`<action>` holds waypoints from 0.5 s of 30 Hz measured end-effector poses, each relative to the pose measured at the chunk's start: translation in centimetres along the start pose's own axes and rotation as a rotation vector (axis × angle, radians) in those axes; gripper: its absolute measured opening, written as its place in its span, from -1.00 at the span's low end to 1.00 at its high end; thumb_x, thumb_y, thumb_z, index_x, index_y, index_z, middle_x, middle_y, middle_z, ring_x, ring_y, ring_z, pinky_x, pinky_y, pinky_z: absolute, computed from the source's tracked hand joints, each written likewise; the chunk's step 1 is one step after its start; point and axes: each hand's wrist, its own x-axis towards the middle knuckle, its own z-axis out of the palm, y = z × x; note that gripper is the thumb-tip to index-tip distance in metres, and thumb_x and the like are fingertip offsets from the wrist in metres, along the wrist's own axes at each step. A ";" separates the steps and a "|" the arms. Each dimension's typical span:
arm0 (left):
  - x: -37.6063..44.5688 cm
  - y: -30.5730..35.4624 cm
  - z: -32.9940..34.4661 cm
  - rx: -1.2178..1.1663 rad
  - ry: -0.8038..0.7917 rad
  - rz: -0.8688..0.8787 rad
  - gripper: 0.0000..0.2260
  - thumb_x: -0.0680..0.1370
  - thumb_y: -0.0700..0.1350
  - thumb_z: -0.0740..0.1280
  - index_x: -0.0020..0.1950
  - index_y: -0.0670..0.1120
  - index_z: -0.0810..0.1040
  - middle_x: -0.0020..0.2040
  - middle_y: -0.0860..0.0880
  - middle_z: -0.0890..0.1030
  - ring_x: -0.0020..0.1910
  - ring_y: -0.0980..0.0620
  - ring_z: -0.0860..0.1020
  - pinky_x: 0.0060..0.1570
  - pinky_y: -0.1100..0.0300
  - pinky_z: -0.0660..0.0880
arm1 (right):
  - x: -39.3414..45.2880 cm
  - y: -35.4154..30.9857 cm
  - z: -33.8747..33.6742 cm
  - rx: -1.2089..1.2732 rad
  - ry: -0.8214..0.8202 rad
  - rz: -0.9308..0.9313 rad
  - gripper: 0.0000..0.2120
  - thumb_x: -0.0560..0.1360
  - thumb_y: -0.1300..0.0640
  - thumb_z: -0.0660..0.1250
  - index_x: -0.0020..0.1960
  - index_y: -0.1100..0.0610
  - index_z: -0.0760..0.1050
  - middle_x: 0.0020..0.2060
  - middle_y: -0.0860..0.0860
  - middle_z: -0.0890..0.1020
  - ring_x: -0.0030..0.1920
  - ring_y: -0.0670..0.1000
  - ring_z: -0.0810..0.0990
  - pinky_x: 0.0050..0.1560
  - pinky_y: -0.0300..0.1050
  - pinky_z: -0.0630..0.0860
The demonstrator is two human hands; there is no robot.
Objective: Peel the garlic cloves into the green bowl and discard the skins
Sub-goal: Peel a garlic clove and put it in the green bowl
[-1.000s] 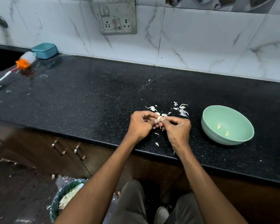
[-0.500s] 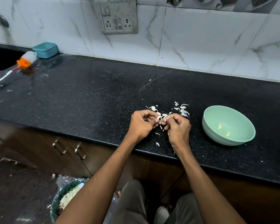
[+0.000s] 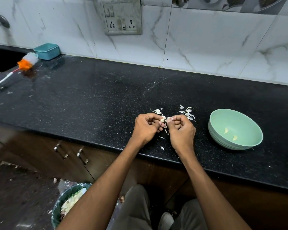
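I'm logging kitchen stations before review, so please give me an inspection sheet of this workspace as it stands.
Surface: black speckled stone counter, dusty.
Job's things: pale green round bowl holding two peeled cloves; garlic clove pinched between both hands.
Clutter: white papery skins scattered behind the hands.
Grippers: left hand and right hand, fingers curled on the clove.
Cables: nothing seen.
Surroundings: teal plastic box, orange-and-white bottle brush, wall socket plate, green waste bin on the floor.

left hand (image 3: 145,128) and right hand (image 3: 181,130) curled, fingertips pinching together
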 end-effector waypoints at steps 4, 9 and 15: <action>0.0 -0.1 0.0 -0.003 0.001 0.007 -0.80 0.56 -0.41 0.36 -0.05 -0.13 0.69 -0.25 -0.12 0.70 -0.30 0.03 0.63 -0.28 0.26 0.58 | 0.2 0.6 -0.2 0.057 0.157 0.089 -0.71 0.58 0.04 0.35 -0.31 0.03 0.61 -0.41 -0.10 0.64 -0.34 0.09 0.61 -0.02 0.18 0.60; 0.1 -0.4 0.0 0.042 0.018 0.022 -0.82 0.47 -0.36 0.49 -0.06 -0.09 0.75 -0.25 -0.09 0.70 -0.30 0.06 0.60 -0.19 0.13 0.58 | -0.2 0.3 -0.5 -0.025 0.214 0.095 -0.89 0.37 0.24 0.53 -0.26 0.04 0.71 -0.43 -0.06 0.65 -0.40 -0.05 0.58 -0.01 0.03 0.60; 0.1 -0.3 0.1 0.049 0.037 0.005 -0.79 0.42 -0.36 0.54 -0.09 -0.06 0.74 -0.25 0.05 0.69 -0.25 0.10 0.58 -0.12 0.15 0.58 | -0.2 -0.1 -0.5 -0.008 0.202 0.108 -0.87 0.47 0.22 0.45 -0.06 0.08 0.76 -0.41 -0.14 0.66 -0.39 -0.14 0.57 -0.01 -0.28 0.56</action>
